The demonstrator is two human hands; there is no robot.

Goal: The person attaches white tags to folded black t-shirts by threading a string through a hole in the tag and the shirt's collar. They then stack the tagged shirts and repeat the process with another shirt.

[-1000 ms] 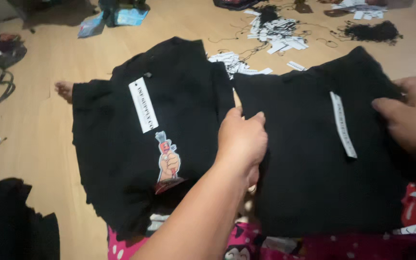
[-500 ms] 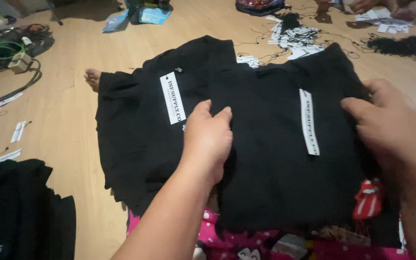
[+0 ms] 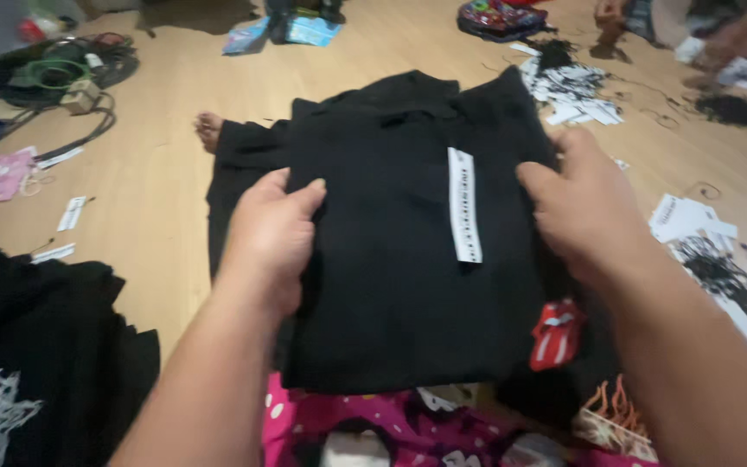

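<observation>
A folded black garment (image 3: 391,285) with a long white paper strip (image 3: 464,205) on top lies on a stack of black clothes on the wooden floor. My left hand (image 3: 274,233) grips the left edge of the folded piece, thumb on top. On its right edge rests my right hand (image 3: 585,207), fingers curled over the fabric. A red lips print (image 3: 557,333) shows on a black garment below, by my right wrist.
A pink patterned cloth (image 3: 347,432) lies under the stack near me. Another black garment (image 3: 36,363) sits at the lower left. Paper tags (image 3: 568,95) and black strings (image 3: 719,268) are scattered to the right. Cables (image 3: 54,78) lie at the far left. Someone's bare foot (image 3: 209,130) peeks out behind the stack.
The right-hand black garment has been slid left on top of the other one, covering its white strip. Both hands now hold the top piece's edges.
</observation>
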